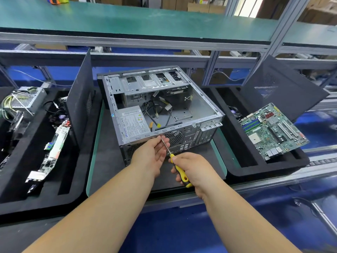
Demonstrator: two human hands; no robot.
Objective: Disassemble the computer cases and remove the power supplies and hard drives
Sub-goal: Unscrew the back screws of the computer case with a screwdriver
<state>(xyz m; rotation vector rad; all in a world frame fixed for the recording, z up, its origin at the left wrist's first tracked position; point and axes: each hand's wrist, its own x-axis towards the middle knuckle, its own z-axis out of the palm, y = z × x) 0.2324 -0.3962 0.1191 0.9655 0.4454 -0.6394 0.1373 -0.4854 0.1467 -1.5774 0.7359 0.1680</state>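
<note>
An open grey computer case [204, 105] lies on its side on a dark mat, its motherboard bay bare. A power supply [132, 122] with a white label sits in its near left corner, loose cables beside it. My right hand [193, 168] grips the yellow and black handle of a screwdriver [179, 171]. The metal shaft runs up and left to the case's rear panel. My left hand [153, 152] is at that panel, its fingertips pinching the shaft near the tip.
A removed motherboard [273, 128] leans in the black foam tray on the right. The left foam tray [27, 190] holds another power supply [25, 99], boards and cables. Dark side panels [80, 99] stand upright beside the case.
</note>
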